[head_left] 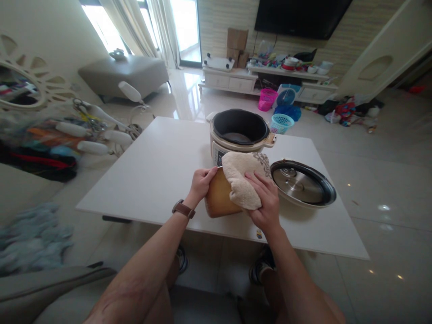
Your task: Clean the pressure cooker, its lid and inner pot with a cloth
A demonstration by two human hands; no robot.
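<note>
My left hand [201,182] grips the rim of a golden-brown inner pot [219,195], thumb on top. The pot is tilted above the near part of the white table. My right hand [266,200] presses a beige cloth [241,175] with a dark pattern against the pot's side; the cloth covers much of the pot. Just behind stands the cooker body [216,141], open at the top with a dark hollow inside. To the right lies its lid [300,184], its metal inner side facing up.
The white table [158,166] carries these things; a small sticker [259,234] lies near its front edge. Beyond it are a turquoise basket [281,122], a pink basket [267,99] and a TV cabinet [229,82]. A white-armed lamp [101,117] is at left.
</note>
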